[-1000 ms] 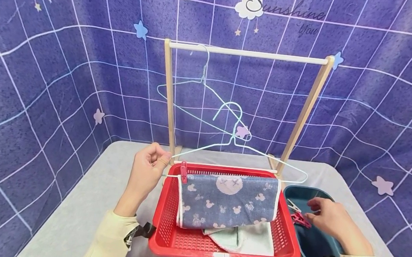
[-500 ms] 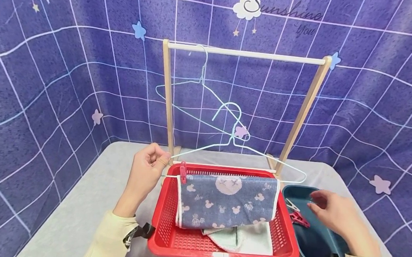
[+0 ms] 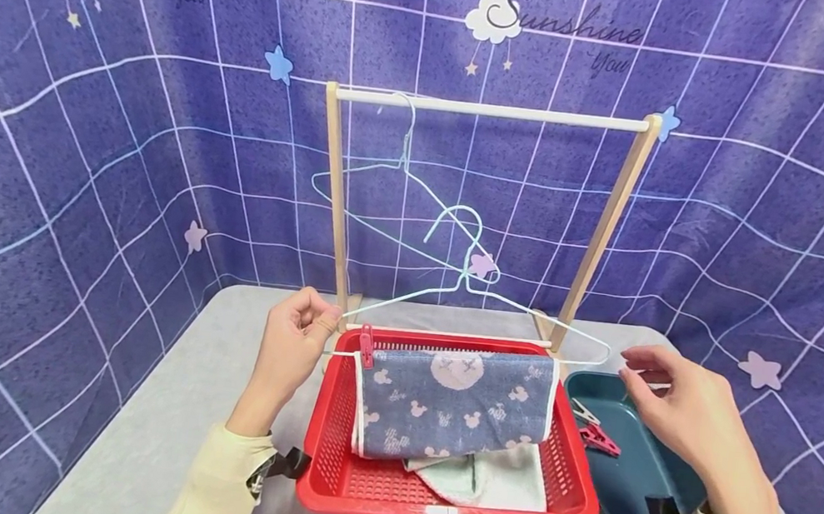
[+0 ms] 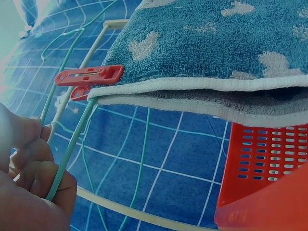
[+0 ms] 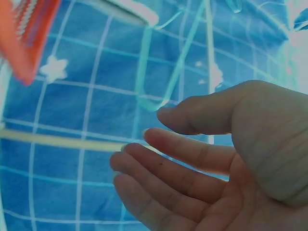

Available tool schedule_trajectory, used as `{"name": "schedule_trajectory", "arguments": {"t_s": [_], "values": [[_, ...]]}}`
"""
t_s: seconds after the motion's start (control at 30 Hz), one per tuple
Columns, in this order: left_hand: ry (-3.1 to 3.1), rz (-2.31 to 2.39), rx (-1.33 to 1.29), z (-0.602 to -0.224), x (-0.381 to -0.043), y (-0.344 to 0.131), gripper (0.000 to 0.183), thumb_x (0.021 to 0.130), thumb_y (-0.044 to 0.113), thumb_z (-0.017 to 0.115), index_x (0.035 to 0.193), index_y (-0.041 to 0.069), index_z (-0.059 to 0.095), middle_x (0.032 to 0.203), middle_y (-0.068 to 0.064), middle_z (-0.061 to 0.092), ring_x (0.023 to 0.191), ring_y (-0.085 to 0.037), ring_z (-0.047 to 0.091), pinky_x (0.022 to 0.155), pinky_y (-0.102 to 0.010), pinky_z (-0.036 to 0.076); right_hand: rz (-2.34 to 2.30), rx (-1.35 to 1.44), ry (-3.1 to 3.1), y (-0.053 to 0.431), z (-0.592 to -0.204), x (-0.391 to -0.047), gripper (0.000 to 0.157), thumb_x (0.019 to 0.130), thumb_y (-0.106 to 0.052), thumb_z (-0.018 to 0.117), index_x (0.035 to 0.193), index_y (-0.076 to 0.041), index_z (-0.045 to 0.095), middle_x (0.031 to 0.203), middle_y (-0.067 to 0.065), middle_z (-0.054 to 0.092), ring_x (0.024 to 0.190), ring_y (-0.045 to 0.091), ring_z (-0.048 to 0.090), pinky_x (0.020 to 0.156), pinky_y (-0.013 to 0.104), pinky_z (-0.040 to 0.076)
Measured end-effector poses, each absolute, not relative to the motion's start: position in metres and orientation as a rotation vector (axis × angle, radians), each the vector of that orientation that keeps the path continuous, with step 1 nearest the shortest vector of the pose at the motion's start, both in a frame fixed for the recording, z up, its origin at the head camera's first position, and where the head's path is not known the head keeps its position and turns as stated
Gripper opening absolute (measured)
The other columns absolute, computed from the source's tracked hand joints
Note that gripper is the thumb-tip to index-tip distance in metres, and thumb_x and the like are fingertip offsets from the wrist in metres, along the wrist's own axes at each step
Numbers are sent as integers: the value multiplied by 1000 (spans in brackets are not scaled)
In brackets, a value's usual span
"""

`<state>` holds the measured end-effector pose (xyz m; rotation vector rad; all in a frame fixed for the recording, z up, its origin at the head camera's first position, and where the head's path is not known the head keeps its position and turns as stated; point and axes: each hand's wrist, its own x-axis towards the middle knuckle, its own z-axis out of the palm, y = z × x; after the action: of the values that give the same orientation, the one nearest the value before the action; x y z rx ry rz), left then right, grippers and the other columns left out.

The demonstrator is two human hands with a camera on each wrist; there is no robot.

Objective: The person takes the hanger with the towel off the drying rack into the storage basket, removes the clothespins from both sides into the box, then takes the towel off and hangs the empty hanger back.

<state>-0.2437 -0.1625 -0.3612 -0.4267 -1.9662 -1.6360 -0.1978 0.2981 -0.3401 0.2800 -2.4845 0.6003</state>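
Observation:
My left hand pinches the left end of a pale green wire hanger, as the left wrist view also shows. Draped over the hanger's bottom bar is a blue-grey towel with pink mouse prints and white edging. A red clothespin clips the towel's left corner to the bar. My right hand hovers above the dark teal bin, just off the hanger's right end. In the right wrist view its fingers are loosely extended, thumb apart, with nothing between them.
Below the towel stands a red basket holding a pale cloth. The teal bin at right contains a red clothespin and a beige clothespin. Behind, a second hanger hangs from the wood-sided rack.
My right hand has lifted out of the teal bin and moved up and right, close to the hanger's right end. The left hand, hanger and towel hold still.

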Motion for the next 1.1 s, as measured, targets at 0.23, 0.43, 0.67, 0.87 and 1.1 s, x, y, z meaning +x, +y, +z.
{"name": "schedule_trajectory", "arguments": {"t_s": [0.23,0.43,0.67,0.87,1.1], "values": [[-1958,-1641,-436,-361,-244,-162,17,96,0,68,81,-1,62,60,2,45,54,-7,35,51,-24,28,696,424,-2303,268,-322,-190,22,87,-5,77,108,-14,75,93,1,77,80,-17,59,73,2,45],[-1963,-1642,-431,-361,-243,-161,17,96,-1,67,80,-1,62,60,2,45,54,-7,35,50,-24,28,686,490,-2293,241,-310,-188,24,88,-6,76,108,-19,76,95,-6,76,84,-5,64,66,7,46],[-1958,-1642,-435,-361,-243,-161,18,97,0,67,80,0,62,60,2,44,55,-8,36,51,-25,29,720,600,-2247,212,-300,-191,25,89,-5,74,110,-18,76,94,-7,77,83,8,72,68,14,53],[-1963,-1634,-431,-361,-242,-161,18,97,0,67,79,0,62,59,1,44,56,-9,37,52,-25,30,771,692,-2274,187,-303,-198,25,92,-8,74,114,-19,75,101,-9,77,87,6,71,69,29,58],[-1971,-1645,-426,-361,-243,-161,18,97,1,67,80,0,61,61,2,47,59,-9,39,56,-25,33,838,860,-2319,151,-310,-209,27,94,-13,73,121,-14,74,107,-5,77,95,10,74,77,32,59]]}}
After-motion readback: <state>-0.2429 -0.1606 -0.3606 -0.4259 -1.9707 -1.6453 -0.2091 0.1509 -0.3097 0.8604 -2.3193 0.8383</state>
